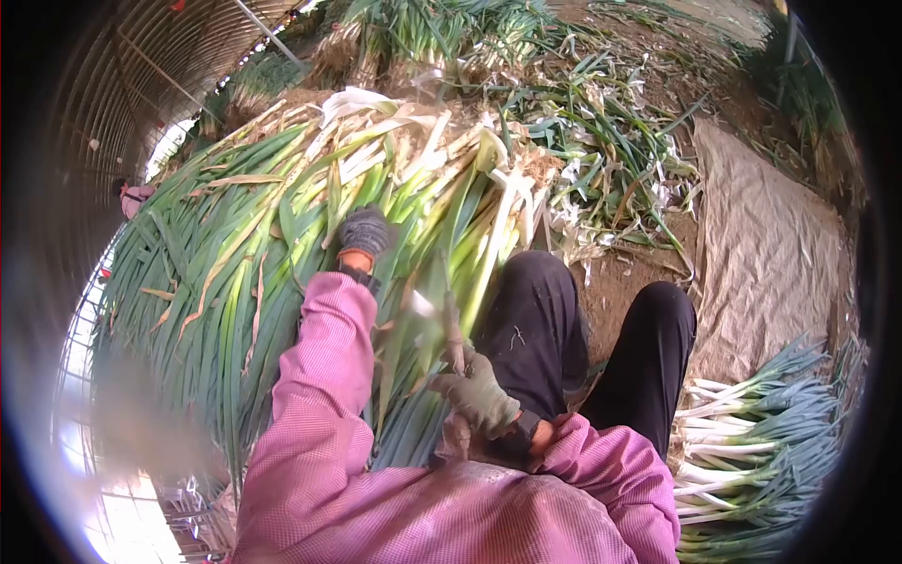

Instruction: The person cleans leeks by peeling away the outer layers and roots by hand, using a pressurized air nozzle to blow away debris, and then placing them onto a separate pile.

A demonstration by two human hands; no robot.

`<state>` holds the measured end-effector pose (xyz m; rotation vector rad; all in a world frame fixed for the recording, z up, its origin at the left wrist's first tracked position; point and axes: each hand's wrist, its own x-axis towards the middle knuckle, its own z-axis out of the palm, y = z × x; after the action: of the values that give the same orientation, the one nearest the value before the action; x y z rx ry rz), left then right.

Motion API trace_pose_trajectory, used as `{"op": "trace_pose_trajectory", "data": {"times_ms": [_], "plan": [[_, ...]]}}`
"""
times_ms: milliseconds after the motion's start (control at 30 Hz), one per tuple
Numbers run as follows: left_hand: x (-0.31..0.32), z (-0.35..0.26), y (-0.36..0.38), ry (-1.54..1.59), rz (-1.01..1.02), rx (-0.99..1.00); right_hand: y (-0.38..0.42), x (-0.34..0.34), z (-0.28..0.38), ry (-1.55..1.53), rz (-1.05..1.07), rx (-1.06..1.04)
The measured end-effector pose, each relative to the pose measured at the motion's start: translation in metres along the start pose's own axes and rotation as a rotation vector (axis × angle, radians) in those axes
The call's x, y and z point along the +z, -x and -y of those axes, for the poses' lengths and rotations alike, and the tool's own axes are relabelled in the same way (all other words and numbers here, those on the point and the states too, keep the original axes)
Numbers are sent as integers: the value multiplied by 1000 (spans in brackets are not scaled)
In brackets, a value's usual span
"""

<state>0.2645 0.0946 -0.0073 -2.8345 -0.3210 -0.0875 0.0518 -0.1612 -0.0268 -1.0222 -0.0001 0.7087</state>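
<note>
A big heap of green onions (282, 244) with long green leaves and pale stalks lies in front of me. My left hand (365, 232), in a dark grey glove at the end of a pink sleeve, reaches into the top of the heap; its fingers are curled down among the leaves and hidden. My right hand (477, 395), in a grey-green glove, is close to my lap and is closed around a thin stalk (451, 334) that sticks up, blurred. My knees in black trousers (537, 315) are just right of the heap.
A stack of trimmed green onions (761, 442) with white stalks lies at the lower right. A beige cloth (770, 244) covers the dirt on the right. Torn leaves (611, 160) litter the ground beyond. Another person in pink (136, 197) is far off on the left, under the arched greenhouse roof.
</note>
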Motion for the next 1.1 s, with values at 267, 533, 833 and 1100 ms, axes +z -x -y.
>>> {"op": "trace_pose_trajectory", "data": {"times_ms": [267,533,833,1100], "plan": [[-20,-41,76,-100,-127,231,4,-2,0,1,-15,-48],[-7,-68,171,14,-82,55,5,-5,-25,18,-17,-12],[-3,-39,117,140,36,62,4,1,-31,97,-4,43],[-55,-21,-11,-164,60,613,5,-2,-23,55,34,57]]}}
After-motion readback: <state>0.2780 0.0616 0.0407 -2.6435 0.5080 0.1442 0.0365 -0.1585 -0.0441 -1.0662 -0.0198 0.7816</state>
